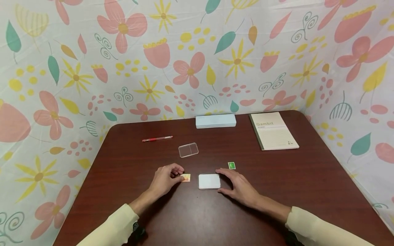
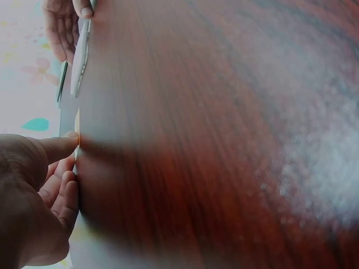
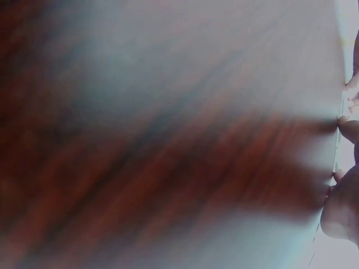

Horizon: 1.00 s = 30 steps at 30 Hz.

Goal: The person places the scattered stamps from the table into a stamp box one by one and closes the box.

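My left hand (image 1: 164,178) is at a small yellow-orange stamp (image 1: 186,177), its thumb over the stamp's left edge and its fingers bent just above. In the left wrist view the thumb tip meets the stamp (image 2: 77,119), which shows almost edge-on at the tabletop. My right hand (image 1: 241,187) holds a clear flat case (image 1: 209,181) with a white inside, thumb at its lower right corner and a fingertip at its upper right. A green stamp (image 1: 231,165) lies just beyond the right fingers. A clear lid (image 1: 188,150) lies behind, between the hands.
On the dark brown table (image 1: 184,218), a red pen (image 1: 157,138) lies at the back left. A pale blue box (image 1: 215,121) stands along the back edge, and a notebook (image 1: 275,131) lies at the back right. A flowered cloth (image 1: 191,68) hangs behind.
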Motion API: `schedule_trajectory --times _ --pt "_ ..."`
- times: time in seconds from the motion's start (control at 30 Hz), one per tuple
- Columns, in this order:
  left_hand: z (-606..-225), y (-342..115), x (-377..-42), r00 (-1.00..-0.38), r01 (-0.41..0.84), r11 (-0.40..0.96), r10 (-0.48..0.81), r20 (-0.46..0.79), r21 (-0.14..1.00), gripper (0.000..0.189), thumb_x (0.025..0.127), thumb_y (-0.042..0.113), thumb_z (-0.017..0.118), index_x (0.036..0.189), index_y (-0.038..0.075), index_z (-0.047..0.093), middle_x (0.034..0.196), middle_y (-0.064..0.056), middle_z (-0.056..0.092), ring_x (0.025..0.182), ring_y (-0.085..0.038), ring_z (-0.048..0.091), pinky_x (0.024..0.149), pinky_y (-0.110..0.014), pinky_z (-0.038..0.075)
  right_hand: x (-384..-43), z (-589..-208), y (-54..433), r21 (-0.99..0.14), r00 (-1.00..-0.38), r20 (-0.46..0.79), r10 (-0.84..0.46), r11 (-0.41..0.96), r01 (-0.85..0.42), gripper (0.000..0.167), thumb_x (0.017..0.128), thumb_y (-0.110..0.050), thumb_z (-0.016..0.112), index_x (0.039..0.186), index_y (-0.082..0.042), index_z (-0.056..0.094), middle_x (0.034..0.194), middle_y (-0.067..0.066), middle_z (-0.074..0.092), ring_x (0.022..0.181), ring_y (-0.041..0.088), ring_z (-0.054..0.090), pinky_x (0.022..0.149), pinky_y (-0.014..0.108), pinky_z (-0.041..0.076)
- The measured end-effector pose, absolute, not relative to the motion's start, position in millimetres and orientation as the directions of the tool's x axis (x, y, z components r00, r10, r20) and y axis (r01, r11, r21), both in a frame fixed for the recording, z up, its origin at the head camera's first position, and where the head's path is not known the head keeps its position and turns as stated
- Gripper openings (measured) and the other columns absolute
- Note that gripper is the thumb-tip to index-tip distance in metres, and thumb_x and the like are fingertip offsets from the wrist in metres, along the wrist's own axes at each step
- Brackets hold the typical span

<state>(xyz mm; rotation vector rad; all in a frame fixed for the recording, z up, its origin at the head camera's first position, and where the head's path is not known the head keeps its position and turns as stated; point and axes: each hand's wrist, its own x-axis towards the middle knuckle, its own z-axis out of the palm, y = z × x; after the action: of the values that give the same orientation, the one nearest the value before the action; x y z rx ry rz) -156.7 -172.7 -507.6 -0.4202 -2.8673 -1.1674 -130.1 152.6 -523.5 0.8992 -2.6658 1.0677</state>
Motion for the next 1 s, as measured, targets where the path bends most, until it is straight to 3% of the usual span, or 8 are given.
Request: schedule_trajectory --times 1.0 --pt "-508.6 -171.9 -158.2 -0.957 0.284 0.705 0.254 0.142 0.65 0.019 0.084 0.012 0.092 0.095 0.018 0.078 0.086 0.012 0.07 0.079 -0.007 0.064 0.074 -0.027 0.055 -131.2 -522.2 151.9 -0.594 -0.818 0.305 -0.487 0.574 -0.564 0.069 0.079 -0.012 0.096 0.14 -0.001 0.064 0.136 0.011 0.068 0.129 0.03 0.064 0.102 0.054 0.052"
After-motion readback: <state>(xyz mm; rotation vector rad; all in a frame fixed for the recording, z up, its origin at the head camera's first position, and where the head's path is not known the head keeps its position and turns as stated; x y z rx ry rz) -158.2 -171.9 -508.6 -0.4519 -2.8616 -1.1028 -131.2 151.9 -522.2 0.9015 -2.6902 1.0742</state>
